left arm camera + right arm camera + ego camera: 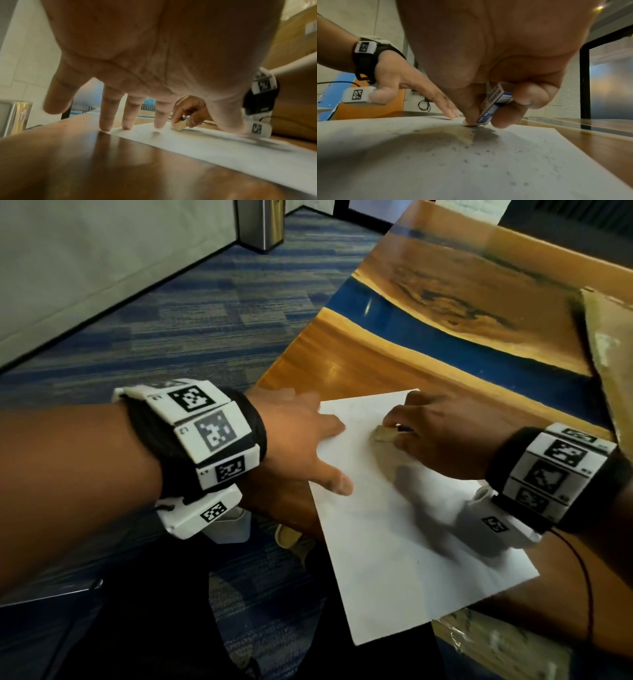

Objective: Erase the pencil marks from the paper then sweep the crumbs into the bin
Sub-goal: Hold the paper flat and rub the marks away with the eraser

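Note:
A white sheet of paper (404,525) lies on the wooden table (349,361) near its left edge. My left hand (301,440) lies flat, fingers spread, pressing the sheet's left edge; its fingertips (158,125) touch the paper (214,146). My right hand (442,433) pinches an eraser (385,434) in a blue and white sleeve (494,105), its tip down on the sheet's far part. The eraser (178,126) also shows beyond my left fingers. Dark eraser crumbs (477,154) lie scattered over the paper (436,169) near the wrist.
A steel bin (262,224) stands on the blue carpet far beyond the table's left edge; the bin (14,116) also shows at the left. A cardboard box (609,344) sits at the table's right. A blue resin band (428,337) crosses the tabletop.

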The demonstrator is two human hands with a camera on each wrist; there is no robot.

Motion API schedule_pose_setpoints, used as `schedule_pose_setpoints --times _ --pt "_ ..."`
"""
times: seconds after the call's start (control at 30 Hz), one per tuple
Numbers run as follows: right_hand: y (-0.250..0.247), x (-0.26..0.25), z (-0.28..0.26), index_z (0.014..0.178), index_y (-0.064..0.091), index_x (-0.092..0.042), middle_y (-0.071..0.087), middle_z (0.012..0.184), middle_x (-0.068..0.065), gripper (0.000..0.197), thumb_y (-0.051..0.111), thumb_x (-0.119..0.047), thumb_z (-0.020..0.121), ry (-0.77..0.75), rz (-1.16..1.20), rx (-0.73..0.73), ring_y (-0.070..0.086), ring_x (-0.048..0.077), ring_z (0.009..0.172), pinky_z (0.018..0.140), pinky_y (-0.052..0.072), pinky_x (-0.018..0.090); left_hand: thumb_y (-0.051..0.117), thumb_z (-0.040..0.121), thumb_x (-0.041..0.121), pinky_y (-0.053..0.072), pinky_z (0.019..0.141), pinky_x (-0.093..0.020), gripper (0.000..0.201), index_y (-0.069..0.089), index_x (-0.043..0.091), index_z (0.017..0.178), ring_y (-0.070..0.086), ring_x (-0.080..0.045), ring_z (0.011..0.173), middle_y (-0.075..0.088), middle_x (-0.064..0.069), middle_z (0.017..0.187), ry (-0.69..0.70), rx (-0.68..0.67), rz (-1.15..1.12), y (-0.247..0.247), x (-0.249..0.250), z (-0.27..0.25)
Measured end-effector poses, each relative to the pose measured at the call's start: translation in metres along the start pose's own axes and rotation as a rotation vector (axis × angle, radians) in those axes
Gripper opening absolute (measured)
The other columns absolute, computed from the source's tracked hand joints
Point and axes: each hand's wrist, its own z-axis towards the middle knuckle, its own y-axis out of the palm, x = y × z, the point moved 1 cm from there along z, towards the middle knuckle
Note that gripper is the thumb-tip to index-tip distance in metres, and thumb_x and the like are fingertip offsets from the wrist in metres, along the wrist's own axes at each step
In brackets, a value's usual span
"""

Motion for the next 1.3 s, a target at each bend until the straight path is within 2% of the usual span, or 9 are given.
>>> schedule_pose_setpoints --times 0.17,0.27,0.4,0.57,0.73,0.9,1.03,1.2,1.3 --pt "-0.006 -0.007 0.000 0.130 0.056 -0.034 0.058 0.121 -0.006 0.034 0.047 -0.042 0.099 -0.010 0.026 -0.022 0.057 0.019 0.096 0.079 0.054 0.038 0.038 0.058 0.104 0.039 0.100 -0.053 0.109 0.005 0.058 0.152 0.038 -0.031 0.126 0.034 -0.005 0.138 0.004 0.082 0.112 0.002 0.002 0.009" --pt "-0.007 -0.024 -0.005 0.129 0.055 -0.030 0.056 0.116 -0.004 0.032 0.044 -0.041 0.100 -0.025 0.034 -0.031 0.057 0.019 0.088 0.064 0.046 0.029 0.036 0.055 0.106 0.036 0.100 -0.054 0.112 0.004 0.059 0.152 0.039 -0.033 0.125 0.034 -0.007 0.137 -0.002 0.080 0.125 0.003 0.003 0.010" --pt "-0.007 -0.051 -0.021 0.121 0.055 -0.033 0.051 0.107 -0.004 0.025 0.044 -0.042 0.100 -0.280 0.001 -0.041 0.059 0.025 0.080 0.069 0.053 0.041 0.033 0.054 0.107 0.034 0.094 -0.051 0.114 0.008 0.055 0.153 0.036 -0.031 0.122 0.032 -0.004 0.127 0.022 0.082 0.139 0.002 0.003 0.009" --pt "-0.012 -0.004 -0.003 0.129 0.056 -0.033 0.054 0.116 -0.005 0.033 0.046 -0.042 0.099 -0.042 -0.049 0.037 0.059 0.022 0.093 0.077 0.056 0.041 0.042 0.068 0.097 0.037 0.104 -0.053 0.115 0.013 0.035 0.160 0.026 -0.029 0.143 0.009 0.005 0.168 0.130 0.075 0.223 -0.001 0.009 0.009" --pt "-0.006 -0.045 -0.025 0.122 0.055 -0.035 0.051 0.110 -0.005 0.027 0.042 -0.043 0.100 -0.328 -0.042 -0.065 0.059 0.024 0.081 0.068 0.053 0.042 0.046 0.069 0.095 0.043 0.094 -0.047 0.115 0.019 0.029 0.159 0.033 -0.026 0.139 0.010 0.011 0.169 0.202 0.081 0.254 -0.001 0.009 0.010" --pt "-0.010 -0.009 -0.003 0.129 0.055 -0.036 0.054 0.119 -0.005 0.031 0.046 -0.042 0.100 -0.120 -0.066 0.032 0.059 0.022 0.090 0.077 0.056 0.042 0.045 0.070 0.094 0.044 0.096 -0.048 0.115 0.010 0.032 0.161 0.028 -0.026 0.142 0.005 0.011 0.170 0.194 0.064 0.261 0.000 0.007 0.011" --pt "-0.006 -0.043 -0.023 0.123 0.056 -0.034 0.051 0.111 -0.004 0.028 0.043 -0.043 0.100 -0.354 -0.045 -0.049 0.059 0.025 0.076 0.065 0.054 0.043 0.044 0.067 0.096 0.047 0.097 -0.051 0.116 0.010 0.034 0.160 0.027 -0.029 0.141 0.004 0.010 0.170 0.212 0.050 0.239 0.001 0.005 0.014" --pt "-0.010 -0.006 -0.009 0.131 0.054 -0.035 0.054 0.117 -0.006 0.034 0.046 -0.042 0.099 -0.112 -0.044 0.051 0.059 0.020 0.089 0.075 0.055 0.039 0.044 0.068 0.096 0.046 0.099 -0.052 0.118 0.001 0.038 0.161 0.022 -0.029 0.143 -0.001 0.012 0.169 0.192 0.030 0.240 0.003 0.005 0.016" --pt "-0.009 -0.034 -0.025 0.124 0.055 -0.034 0.051 0.111 -0.005 0.032 0.039 -0.043 0.098 -0.254 -0.076 -0.015 0.058 0.024 0.077 0.064 0.052 0.040 0.045 0.068 0.095 0.045 0.097 -0.051 0.116 0.001 0.039 0.160 0.021 -0.030 0.144 -0.002 0.012 0.170 0.200 0.020 0.235 0.001 0.005 0.017"
